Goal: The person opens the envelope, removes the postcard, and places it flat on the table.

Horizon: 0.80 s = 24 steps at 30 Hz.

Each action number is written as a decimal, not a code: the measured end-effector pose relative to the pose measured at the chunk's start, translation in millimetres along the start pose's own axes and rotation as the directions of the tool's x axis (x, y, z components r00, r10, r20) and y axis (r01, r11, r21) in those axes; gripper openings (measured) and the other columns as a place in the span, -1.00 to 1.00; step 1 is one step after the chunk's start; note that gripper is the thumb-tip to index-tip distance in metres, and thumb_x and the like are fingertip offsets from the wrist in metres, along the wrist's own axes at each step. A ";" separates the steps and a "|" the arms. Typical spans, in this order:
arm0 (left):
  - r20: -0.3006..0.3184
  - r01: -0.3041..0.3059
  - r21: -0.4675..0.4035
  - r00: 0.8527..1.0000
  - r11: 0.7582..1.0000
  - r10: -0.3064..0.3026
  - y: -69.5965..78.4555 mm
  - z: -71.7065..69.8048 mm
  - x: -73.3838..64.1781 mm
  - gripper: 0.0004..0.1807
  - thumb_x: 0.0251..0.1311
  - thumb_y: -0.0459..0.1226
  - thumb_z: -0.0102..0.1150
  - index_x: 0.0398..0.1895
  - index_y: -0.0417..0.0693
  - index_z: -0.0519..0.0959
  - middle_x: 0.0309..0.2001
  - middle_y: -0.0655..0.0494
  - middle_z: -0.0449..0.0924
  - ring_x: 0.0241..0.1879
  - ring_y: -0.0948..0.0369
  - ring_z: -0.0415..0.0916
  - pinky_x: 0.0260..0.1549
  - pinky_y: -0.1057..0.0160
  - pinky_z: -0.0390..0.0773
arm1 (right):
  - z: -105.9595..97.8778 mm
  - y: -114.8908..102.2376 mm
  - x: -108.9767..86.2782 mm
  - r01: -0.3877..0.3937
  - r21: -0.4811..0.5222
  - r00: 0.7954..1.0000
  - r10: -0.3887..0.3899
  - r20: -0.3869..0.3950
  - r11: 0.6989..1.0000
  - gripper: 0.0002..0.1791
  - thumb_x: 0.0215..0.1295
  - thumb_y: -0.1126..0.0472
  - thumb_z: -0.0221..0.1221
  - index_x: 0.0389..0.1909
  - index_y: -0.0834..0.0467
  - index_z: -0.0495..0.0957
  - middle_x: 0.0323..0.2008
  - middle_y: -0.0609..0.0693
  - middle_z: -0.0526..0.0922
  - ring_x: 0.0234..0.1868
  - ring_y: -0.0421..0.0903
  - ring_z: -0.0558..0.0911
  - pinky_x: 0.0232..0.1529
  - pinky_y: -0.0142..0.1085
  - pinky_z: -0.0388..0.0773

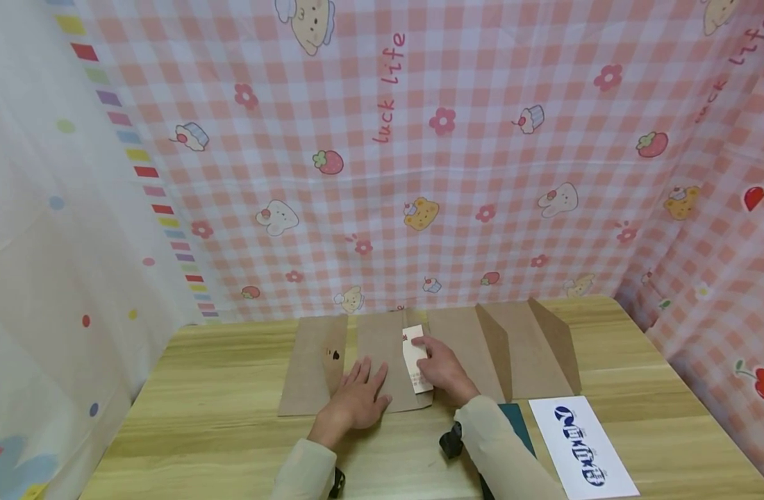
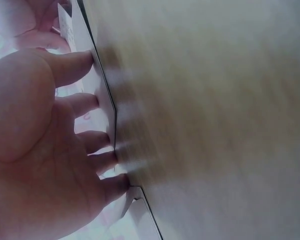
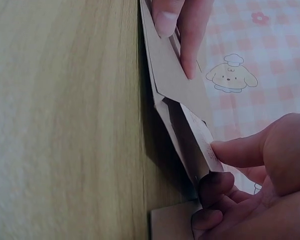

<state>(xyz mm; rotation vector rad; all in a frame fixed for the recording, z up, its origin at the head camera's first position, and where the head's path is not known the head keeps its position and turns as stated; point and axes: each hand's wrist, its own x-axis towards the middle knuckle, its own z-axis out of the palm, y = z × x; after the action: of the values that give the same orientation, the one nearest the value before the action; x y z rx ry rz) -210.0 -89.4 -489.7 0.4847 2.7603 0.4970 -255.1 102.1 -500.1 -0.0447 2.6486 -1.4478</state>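
A brown kraft-paper envelope (image 1: 382, 347) lies flat on the table, its flap side toward the right. My left hand (image 1: 359, 403) rests on its lower left part with the fingers spread and nearly straight. A narrow cream card (image 1: 413, 357) with red print stands at the envelope's right side. My right hand (image 1: 444, 370) pinches this card. The right wrist view shows the thumb on the face of the card (image 3: 202, 135) and curled fingers behind it, at the envelope's gaping mouth. How far the card reaches inside is hidden.
Left of it lies another kraft envelope (image 1: 307, 368) with a small dark mark. Two more envelopes (image 1: 460, 347) with raised flaps lie to the right. A white sheet with blue print (image 1: 585, 451) and a dark green item (image 1: 516, 423), partly under the right sleeve, lie nearer.
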 end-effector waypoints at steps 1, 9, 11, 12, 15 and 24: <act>0.001 0.000 0.000 1.000 1.000 0.000 0.0 -0.1 0.1 -0.33 0.47 -0.04 -0.04 0.54 -0.08 0.15 0.55 -0.28 -0.08 0.54 -0.20 -0.17 0.43 -0.24 0.00 | -0.3 0.3 0.0 0.005 -0.003 1.000 -0.005 -0.002 1.000 -0.52 0.26 0.44 0.06 0.22 0.22 0.51 0.21 0.24 0.53 0.06 0.08 0.50 0.14 0.01 0.46; 0.001 -0.007 0.003 1.000 1.000 0.007 -1.3 1.8 1.7 -0.33 0.47 -0.04 -0.05 0.54 -0.09 0.15 0.55 -0.29 -0.09 0.54 -0.20 -0.18 0.43 -0.24 0.00 | -1.5 1.4 0.6 -0.002 0.004 1.000 0.002 -0.002 1.000 -0.52 0.22 0.42 0.21 0.20 0.22 0.53 -0.01 0.20 0.62 -0.16 -0.01 0.53 -0.09 -0.13 0.54; 0.000 -0.007 -0.002 1.000 1.000 0.007 -1.6 2.0 1.7 -0.33 0.47 -0.04 -0.05 0.54 -0.09 0.15 0.55 -0.29 -0.09 0.54 -0.20 -0.18 0.43 -0.24 0.00 | -1.7 1.8 0.7 -0.010 0.017 1.000 0.010 0.001 1.000 -0.52 0.22 0.43 0.21 0.20 0.22 0.53 -0.09 0.16 0.61 -0.22 -0.03 0.52 -0.16 -0.18 0.52; 0.001 -0.006 -0.003 1.000 1.000 0.006 -1.7 2.2 1.7 -0.33 0.47 -0.04 -0.05 0.54 -0.09 0.15 0.55 -0.29 -0.09 0.54 -0.20 -0.18 0.43 -0.23 0.00 | -1.8 2.0 0.6 -0.015 0.022 1.000 0.014 0.003 1.000 -0.52 0.22 0.43 0.21 0.19 0.22 0.53 -0.13 0.14 0.60 -0.23 -0.04 0.50 -0.18 -0.20 0.51; 0.004 -0.006 -0.009 1.000 1.000 0.006 -1.4 1.8 1.3 -0.33 0.47 -0.04 -0.05 0.54 -0.08 0.14 0.55 -0.29 -0.09 0.54 -0.20 -0.18 0.43 -0.23 0.00 | -2.7 2.5 0.6 -0.018 0.016 1.000 0.017 0.007 1.000 -0.53 0.22 0.43 0.21 0.19 0.21 0.54 -0.25 0.11 0.54 -0.30 -0.03 0.46 -0.26 -0.24 0.45; 0.003 -0.004 -0.007 1.000 1.000 0.004 -0.3 1.2 1.1 -0.33 0.47 -0.04 -0.04 0.54 -0.09 0.15 0.55 -0.29 -0.09 0.54 -0.20 -0.18 0.43 -0.23 -0.01 | -4.7 2.2 1.9 0.007 -0.032 0.999 -0.008 -0.031 0.999 -0.52 0.16 0.44 0.23 0.15 0.24 0.56 -0.37 0.06 0.48 -0.38 -0.05 0.42 -0.39 -0.31 0.35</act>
<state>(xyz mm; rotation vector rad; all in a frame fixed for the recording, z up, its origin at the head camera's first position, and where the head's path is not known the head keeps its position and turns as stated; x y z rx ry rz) -210.7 -88.9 -491.1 0.4889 2.7545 0.5058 -257.5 107.1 -499.5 -0.0347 2.6997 -1.4196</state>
